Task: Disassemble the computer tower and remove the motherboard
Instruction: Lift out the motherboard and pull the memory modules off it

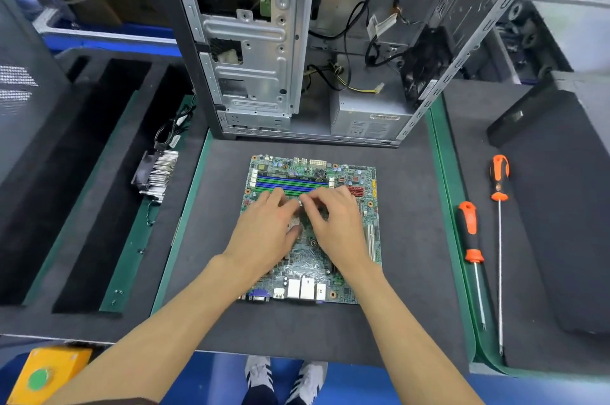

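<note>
Already out of the open computer tower [297, 41], the motherboard [310, 233] lies on the bench [204, 233]; left hand [267, 233] rests flat, right hand [333, 226] pinches something unclear at its socket.

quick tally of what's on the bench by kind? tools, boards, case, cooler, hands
Screwdrivers: 2, short one, long one
Motherboard: 1
Computer tower: 1
Heatsink cooler: 1
Hands on the board: 2, left hand, right hand
Total: 7
</note>
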Motion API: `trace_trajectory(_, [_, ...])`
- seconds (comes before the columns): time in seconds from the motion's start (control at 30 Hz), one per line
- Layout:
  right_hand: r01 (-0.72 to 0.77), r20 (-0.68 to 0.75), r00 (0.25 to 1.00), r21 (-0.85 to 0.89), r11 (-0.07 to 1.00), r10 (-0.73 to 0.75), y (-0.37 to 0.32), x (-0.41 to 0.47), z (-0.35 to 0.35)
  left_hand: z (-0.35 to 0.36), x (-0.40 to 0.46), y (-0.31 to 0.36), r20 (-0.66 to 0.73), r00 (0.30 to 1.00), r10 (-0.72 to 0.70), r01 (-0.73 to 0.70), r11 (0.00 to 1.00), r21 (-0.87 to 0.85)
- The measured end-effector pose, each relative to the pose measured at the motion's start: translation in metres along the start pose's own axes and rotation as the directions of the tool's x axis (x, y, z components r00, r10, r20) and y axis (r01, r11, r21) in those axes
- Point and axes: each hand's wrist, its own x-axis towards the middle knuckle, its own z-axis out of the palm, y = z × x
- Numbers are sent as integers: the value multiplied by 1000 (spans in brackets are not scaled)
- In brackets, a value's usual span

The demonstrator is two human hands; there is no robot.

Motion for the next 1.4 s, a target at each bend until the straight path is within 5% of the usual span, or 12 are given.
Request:
trace_trajectory(0.37, [-51, -38, 998, -16, 999, 50, -16, -5, 4, -25, -27, -6, -175, 983, -49, 16, 982, -186])
trace_trajectory(0.47, [-117, 42, 992, 35, 993, 115, -24, -9, 4, -30, -36, -20, -167, 975, -148, 115, 975, -193])
trace_trajectory(0.63, [-110, 226, 965, -119, 987, 135, -29, -27, -1, -31, -55, -43, -94, 958, -273, 245, 941, -233])
trace_trajectory(0.93, [-28, 267, 960, -228, 973, 90, -37, -29, -8, -26, -59, -63, -2, 949, -317, 317, 948, 26])
trace_trajectory(1.07, [-51, 197, 976, -205, 977, 93, -34, -22, -13, -30, -37, -50, -103, 979, -177, 168, 982, -86])
trace_trajectory(1.23, [-274, -117, 958, -96, 957, 262, -13, 6, -27, -27, 6, -18, -201, 977, -74, 41, 986, -162])
trace_trajectory(1.33, [-358, -169, 929, -186, 915, 330, 4, 28, -33, -23, 34, -25, -254, 919, -303, 241, 938, -249])
trace_trajectory(1.4, [-388, -166, 920, -267, 882, 355, 14, 38, -32, -22, 49, -42, -160, 844, -511, 430, 825, -368])
